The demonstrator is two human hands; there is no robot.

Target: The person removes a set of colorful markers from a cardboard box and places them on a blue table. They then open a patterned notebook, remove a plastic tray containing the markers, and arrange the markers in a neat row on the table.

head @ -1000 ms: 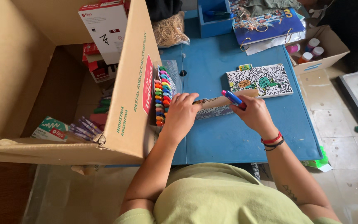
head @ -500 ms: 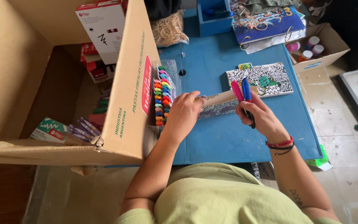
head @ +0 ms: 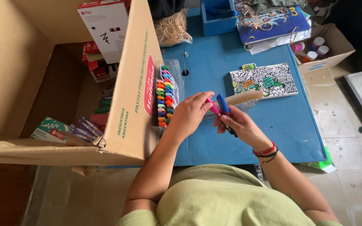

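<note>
- Markers: pink marker and blue marker side by side, long axes tilted up-left.
- Right hand grips their lower ends; left hand fingertips pinch pink tip.

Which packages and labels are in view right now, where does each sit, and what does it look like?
Large cardboard box: left, open, brown, red label, green print.
White carton: inside it, top, red trim.
Green-and-white pack: box bottom, flat.
Marker set: beside the box wall, multicoloured row.
Patterned flat pack: on the blue table, black-and-white doodles.
Small cardboard box: top right, holding jars.
</note>
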